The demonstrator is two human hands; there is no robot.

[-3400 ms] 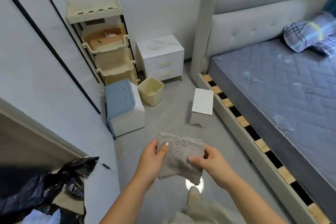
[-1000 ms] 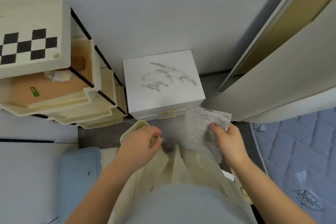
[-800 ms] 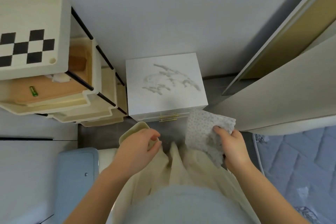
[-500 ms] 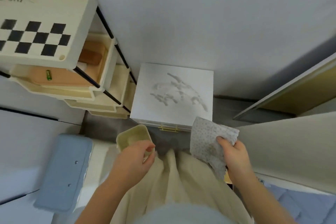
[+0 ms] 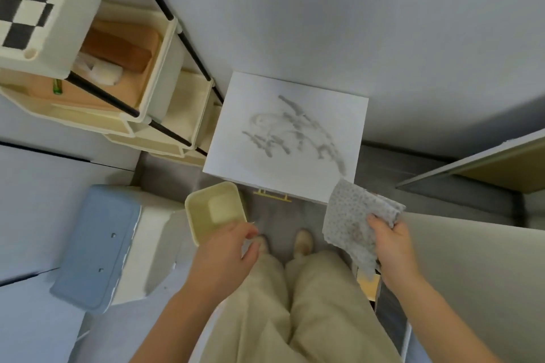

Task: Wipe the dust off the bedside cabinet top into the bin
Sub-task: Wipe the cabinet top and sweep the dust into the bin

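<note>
A white bedside cabinet (image 5: 287, 138) stands against the wall, ahead of both hands and seen from directly above. Grey dust streaks (image 5: 298, 130) smear the middle of its top, running toward its right front corner. A speckled grey cloth (image 5: 349, 219) hangs from the right hand (image 5: 389, 240), whose fingers are closed around the cloth's right edge; the cloth's upper corner overlaps the cabinet's right front corner in the view, though whether it touches cannot be told. The left hand (image 5: 228, 253) is loosely curled, fingertips near the thumb, just beside the near right corner of a small cream bin (image 5: 215, 211); whether it grips the rim cannot be told. The bin sits on the grey floor just ahead of the left hand, near the cabinet's left front corner. Between the hands are the person's beige trousers and two shoes. Left of the left hand is a blue-topped stool (image 5: 97, 244); beyond it, a cream tiered shelf rack (image 5: 141, 91).
</note>
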